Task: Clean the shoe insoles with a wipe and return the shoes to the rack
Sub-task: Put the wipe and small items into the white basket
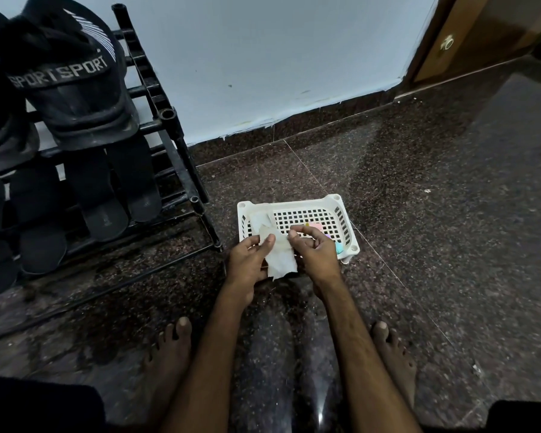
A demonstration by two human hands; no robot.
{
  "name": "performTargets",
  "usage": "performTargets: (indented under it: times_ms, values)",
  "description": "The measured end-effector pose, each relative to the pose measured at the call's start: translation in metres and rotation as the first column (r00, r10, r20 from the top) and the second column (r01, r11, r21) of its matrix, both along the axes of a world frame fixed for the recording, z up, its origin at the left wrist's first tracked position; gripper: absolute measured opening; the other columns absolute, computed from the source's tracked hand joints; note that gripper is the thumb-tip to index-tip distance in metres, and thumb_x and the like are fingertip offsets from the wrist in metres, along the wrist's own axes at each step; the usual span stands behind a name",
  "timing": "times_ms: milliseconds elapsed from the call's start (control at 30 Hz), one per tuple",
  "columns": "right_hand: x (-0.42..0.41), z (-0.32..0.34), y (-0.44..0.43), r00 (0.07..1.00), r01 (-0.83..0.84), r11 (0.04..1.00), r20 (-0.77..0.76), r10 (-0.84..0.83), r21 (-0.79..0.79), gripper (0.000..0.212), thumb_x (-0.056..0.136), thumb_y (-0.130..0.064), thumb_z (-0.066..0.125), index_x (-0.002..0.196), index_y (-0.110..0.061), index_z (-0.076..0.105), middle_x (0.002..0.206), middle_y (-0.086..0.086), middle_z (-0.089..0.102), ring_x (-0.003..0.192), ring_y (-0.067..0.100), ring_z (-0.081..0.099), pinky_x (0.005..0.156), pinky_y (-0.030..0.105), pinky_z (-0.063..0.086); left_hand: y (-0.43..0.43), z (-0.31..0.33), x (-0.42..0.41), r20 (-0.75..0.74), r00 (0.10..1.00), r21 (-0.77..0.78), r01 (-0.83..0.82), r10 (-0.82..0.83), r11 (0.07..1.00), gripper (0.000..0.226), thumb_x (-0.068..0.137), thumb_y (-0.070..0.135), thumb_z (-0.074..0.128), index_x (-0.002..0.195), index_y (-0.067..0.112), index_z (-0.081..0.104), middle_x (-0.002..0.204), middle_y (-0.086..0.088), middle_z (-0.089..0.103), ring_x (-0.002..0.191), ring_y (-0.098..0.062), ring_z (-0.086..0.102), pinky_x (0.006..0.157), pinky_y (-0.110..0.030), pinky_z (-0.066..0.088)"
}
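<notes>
Both my hands hold one crumpled white wipe over the near edge of a white perforated basket on the floor. My left hand pinches its left side with thumb and fingers. My right hand pinches its upper right edge. Black sport shoes stand on the top shelf of a black shoe rack at the left. Black slippers sit on the lower shelf.
The basket holds another white wipe and small pastel items. My bare feet rest on the dark speckled floor. A pale wall runs behind, and a wooden door stands at the upper right.
</notes>
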State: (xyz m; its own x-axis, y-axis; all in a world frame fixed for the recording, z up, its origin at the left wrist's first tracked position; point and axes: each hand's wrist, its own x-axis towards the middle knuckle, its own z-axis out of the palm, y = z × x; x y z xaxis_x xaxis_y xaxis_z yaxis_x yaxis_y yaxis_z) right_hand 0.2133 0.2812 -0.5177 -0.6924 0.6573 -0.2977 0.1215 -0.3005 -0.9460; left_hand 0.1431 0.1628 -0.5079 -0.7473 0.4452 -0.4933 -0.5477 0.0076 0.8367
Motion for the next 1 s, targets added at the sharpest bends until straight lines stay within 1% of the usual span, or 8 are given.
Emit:
performTargets:
  times_ms: [133, 267, 400, 467, 567, 733, 867, 1000]
  values:
    - [0.003, 0.003, 0.006, 0.995, -0.096, 0.984, -0.046, 0.09, -0.148, 0.038, 0.083, 0.0, 0.075, 0.118, -0.004, 0.063, 0.085, 0.007, 0.075, 0.072, 0.016, 0.07, 0.066, 0.03, 0.058, -0.003, 0.001, -0.002, -0.033, 0.998, 0.023, 0.058, -0.057, 0.998, 0.02, 0.091, 0.009, 0.068, 0.111, 0.01, 0.063, 0.096, -0.007, 0.076, 0.08, -0.016, 0.074, 0.06, -0.031, 0.059]
    - [0.005, 0.006, 0.009, 0.992, -0.118, 0.979, -0.069, 0.107, -0.166, 0.044, 0.08, 0.011, 0.071, 0.12, -0.005, 0.063, 0.094, 0.012, 0.074, 0.076, 0.019, 0.071, 0.067, 0.032, 0.06, -0.004, -0.002, -0.003, -0.064, 0.998, 0.0, 0.029, -0.029, 1.0, 0.022, 0.091, 0.0, 0.066, 0.112, 0.006, 0.061, 0.094, -0.01, 0.073, 0.072, -0.014, 0.073, 0.059, -0.031, 0.06]
    - [0.004, 0.007, 0.009, 0.992, -0.119, 0.978, -0.058, 0.11, -0.17, 0.043, 0.082, 0.011, 0.069, 0.122, -0.004, 0.062, 0.094, 0.013, 0.073, 0.074, 0.017, 0.069, 0.059, 0.028, 0.057, -0.003, -0.005, -0.001, -0.045, 0.999, 0.002, -0.016, 0.016, 1.0, 0.02, 0.091, 0.0, 0.065, 0.11, 0.006, 0.062, 0.095, -0.013, 0.072, 0.075, -0.017, 0.072, 0.06, -0.031, 0.061]
    - [0.004, 0.006, 0.01, 0.993, -0.115, 0.976, -0.045, 0.108, -0.184, 0.045, 0.083, 0.009, 0.069, 0.125, -0.004, 0.061, 0.094, 0.013, 0.071, 0.078, 0.02, 0.067, 0.066, 0.033, 0.057, -0.003, -0.006, -0.001, -0.022, 0.999, -0.004, -0.036, 0.036, 0.999, 0.025, 0.093, 0.005, 0.065, 0.118, 0.003, 0.061, 0.102, -0.016, 0.072, 0.081, -0.023, 0.07, 0.064, -0.035, 0.06]
    - [0.006, 0.005, 0.01, 0.989, -0.143, 0.972, -0.053, 0.135, -0.189, 0.05, 0.079, 0.008, 0.073, 0.125, -0.01, 0.063, 0.092, 0.013, 0.07, 0.079, 0.02, 0.067, 0.07, 0.034, 0.059, -0.002, -0.006, -0.003, -0.04, 0.997, -0.016, -0.069, 0.069, 0.997, 0.027, 0.094, 0.008, 0.064, 0.12, 0.006, 0.059, 0.096, -0.014, 0.072, 0.072, -0.02, 0.068, 0.065, -0.036, 0.058]
    - [0.006, 0.007, 0.01, 0.978, -0.207, 0.976, 0.023, 0.209, -0.074, 0.045, 0.076, 0.01, 0.076, 0.115, -0.011, 0.068, 0.078, 0.009, 0.07, 0.068, 0.016, 0.067, 0.061, 0.027, 0.056, -0.002, -0.008, -0.003, -0.157, 0.981, -0.03, -0.118, 0.112, 0.993, 0.026, 0.092, 0.01, 0.067, 0.112, 0.023, 0.055, 0.091, -0.006, 0.074, 0.077, -0.019, 0.07, 0.067, -0.04, 0.056]
    - [0.005, 0.005, 0.013, 0.975, -0.171, 0.985, 0.143, 0.169, 0.003, 0.047, 0.077, 0.0, 0.081, 0.119, -0.01, 0.064, 0.091, 0.021, 0.074, 0.076, 0.027, 0.069, 0.072, 0.04, 0.059, -0.005, -0.01, -0.002, -0.202, 0.979, 0.005, 0.017, -0.015, 1.0, 0.026, 0.09, 0.008, 0.069, 0.115, 0.016, 0.065, 0.087, -0.004, 0.073, 0.084, -0.022, 0.07, 0.069, -0.038, 0.056]
    - [0.003, 0.0, 0.017, 0.948, -0.196, 0.948, 0.295, 0.118, 0.251, 0.041, 0.076, -0.009, 0.083, 0.111, -0.014, 0.062, 0.084, 0.005, 0.069, 0.072, 0.019, 0.065, 0.071, 0.041, 0.06, -0.008, -0.012, -0.001, -0.153, 0.986, 0.061, 0.083, -0.073, 0.995, 0.026, 0.094, 0.002, 0.063, 0.119, 0.009, 0.066, 0.081, 0.003, 0.074, 0.082, -0.015, 0.07, 0.069, -0.03, 0.058]
